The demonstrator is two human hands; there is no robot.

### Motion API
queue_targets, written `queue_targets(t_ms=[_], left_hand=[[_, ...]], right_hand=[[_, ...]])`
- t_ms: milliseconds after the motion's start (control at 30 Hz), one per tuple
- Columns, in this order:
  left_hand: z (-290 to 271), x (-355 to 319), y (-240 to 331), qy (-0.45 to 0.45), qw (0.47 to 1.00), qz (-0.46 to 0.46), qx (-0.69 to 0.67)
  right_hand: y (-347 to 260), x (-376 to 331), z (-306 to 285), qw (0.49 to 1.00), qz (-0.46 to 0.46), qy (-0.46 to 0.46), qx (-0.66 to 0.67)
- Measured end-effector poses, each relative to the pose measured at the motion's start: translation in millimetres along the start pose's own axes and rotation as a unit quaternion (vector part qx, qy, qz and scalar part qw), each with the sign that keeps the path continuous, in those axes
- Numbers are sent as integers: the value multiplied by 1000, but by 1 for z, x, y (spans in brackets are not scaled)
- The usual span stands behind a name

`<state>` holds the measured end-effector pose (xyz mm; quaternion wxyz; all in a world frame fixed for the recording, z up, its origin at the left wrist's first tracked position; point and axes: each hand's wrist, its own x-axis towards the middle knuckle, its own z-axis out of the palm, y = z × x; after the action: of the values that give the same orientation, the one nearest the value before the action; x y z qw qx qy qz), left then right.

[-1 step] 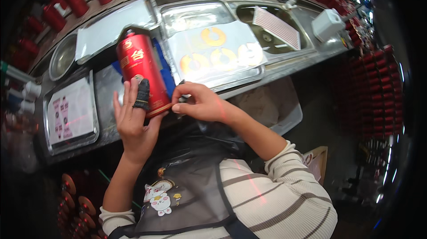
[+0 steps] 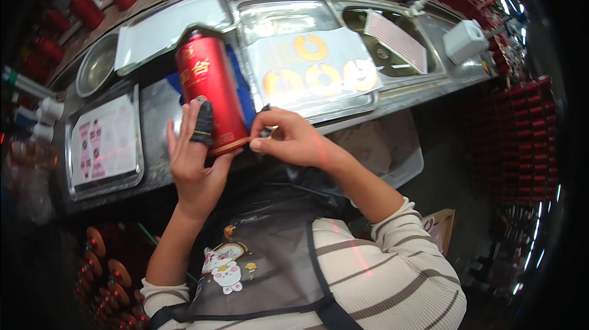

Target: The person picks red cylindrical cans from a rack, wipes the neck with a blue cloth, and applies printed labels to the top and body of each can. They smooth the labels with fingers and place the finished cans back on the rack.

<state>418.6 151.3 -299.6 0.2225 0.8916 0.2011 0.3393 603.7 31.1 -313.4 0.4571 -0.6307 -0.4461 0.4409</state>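
Note:
A red bottle (image 2: 211,87) with gold lettering and a gold band near its base lies tilted, its base toward me, with its neck end in a dark angular holder. Under it is a blue cloth (image 2: 242,87). My left hand (image 2: 199,167) steadies the bottle, fingers stretched along its side and thumb by the base; one finger wears a dark cover (image 2: 203,122). At the base's right edge, my right hand (image 2: 288,139) pinches thumb against forefinger. Whatever lies in that pinch is too small to make out.
Orange ring-shaped labels (image 2: 320,79) lie on a white sheet on a metal tray (image 2: 356,108). Left is a tray with pink-printed sheets (image 2: 105,139); a metal bowl (image 2: 97,69) stands behind. Beyond are a sink (image 2: 386,54) and white jug (image 2: 464,41). Red bottles line the back.
The whole view has shifted slightly, so the bench and both hands sit a little farther right. The hands keep the same hold at the bottle's base.

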Motion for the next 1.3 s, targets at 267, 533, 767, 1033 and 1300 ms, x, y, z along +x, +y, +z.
queue_targets(t_ms=[267,533,767,1033,1300], left_hand=[[-16,-71,-27,52,996,-57,-42],[-13,-70,-28,33,999,-26,9],[-16,-50,-16,15,997,36,60],[-28,-23,-4,-50,981,118,145],[-11,-22,-22,45,999,12,12]], right_hand=[[-48,-4,16,999,47,18,-3],[-36,5,7,997,71,20,31],[-20,10,7,997,63,26,48],[-25,11,19,996,84,26,29],[-22,10,20,997,69,13,32]])
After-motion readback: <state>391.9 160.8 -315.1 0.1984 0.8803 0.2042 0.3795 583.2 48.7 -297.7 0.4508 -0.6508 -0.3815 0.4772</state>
